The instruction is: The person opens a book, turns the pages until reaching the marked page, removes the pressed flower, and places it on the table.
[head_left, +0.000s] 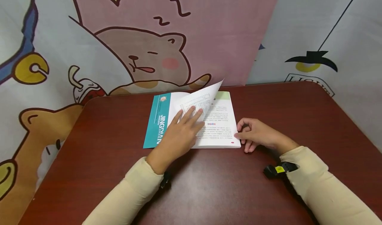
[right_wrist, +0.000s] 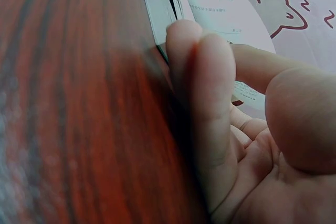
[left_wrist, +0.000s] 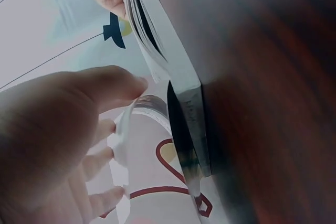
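Observation:
An open book (head_left: 221,127) lies on the dark red table (head_left: 226,185), its teal cover (head_left: 156,122) folded out flat to the left. My left hand (head_left: 179,135) lies on the book with straight fingers pressing a half-turned page (head_left: 206,97) that arches up over the spine. In the left wrist view the page (left_wrist: 123,140) bends beside my left fingers (left_wrist: 100,129), with the book's edge (left_wrist: 184,82) beyond. My right hand (head_left: 259,135) rests on the table at the book's lower right corner, fingers loosely curled. In the right wrist view, my right fingertips (right_wrist: 184,35) touch the edge of the pages (right_wrist: 163,3).
A cartoon-printed cloth (head_left: 143,52) hangs behind and beside the table, close behind the book. A black wrist device (head_left: 277,169) sits on my right sleeve. Bare tabletop stretches in front of the book and to both sides; the table's rounded corners are at the back.

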Tool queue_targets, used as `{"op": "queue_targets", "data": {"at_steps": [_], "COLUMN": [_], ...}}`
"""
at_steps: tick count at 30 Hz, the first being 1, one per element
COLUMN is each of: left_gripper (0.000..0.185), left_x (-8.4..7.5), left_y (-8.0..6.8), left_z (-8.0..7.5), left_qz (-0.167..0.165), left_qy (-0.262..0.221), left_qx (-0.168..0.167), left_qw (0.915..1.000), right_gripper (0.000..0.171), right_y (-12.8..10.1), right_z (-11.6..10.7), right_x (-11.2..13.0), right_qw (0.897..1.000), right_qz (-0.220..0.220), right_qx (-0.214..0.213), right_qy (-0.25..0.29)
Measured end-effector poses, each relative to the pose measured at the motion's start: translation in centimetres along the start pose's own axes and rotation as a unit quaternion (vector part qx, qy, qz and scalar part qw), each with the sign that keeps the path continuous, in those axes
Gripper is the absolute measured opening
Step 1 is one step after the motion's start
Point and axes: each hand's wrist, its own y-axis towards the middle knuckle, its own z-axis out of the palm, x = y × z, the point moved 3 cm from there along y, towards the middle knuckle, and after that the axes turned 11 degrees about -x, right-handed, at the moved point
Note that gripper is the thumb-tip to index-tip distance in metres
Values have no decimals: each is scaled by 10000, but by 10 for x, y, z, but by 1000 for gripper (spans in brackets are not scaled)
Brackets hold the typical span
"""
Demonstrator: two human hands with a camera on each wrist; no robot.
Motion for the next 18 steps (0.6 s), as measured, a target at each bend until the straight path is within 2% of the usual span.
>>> {"op": "queue_targets", "data": {"at_steps": [5,16,18], "left_gripper": [56,53,53], "left_x": [1,2,2], "left_y": [-1,-3,-3], "left_z": [4,5,6], "left_qz": [-257,-723,-801], "left_qy": [34,245,245], "left_qx": [205,231,323], "left_qw": [9995,9968,9960], "right_gripper": [38,37,36], "right_y": [-1,0,0], "right_z": [0,2,1], "right_x": [1,2,1], "right_qw": [10000,10000,10000], "right_qz": [60,93,88], "right_qx": [-12,7,13], "right_qy": [-45,5,25]}}
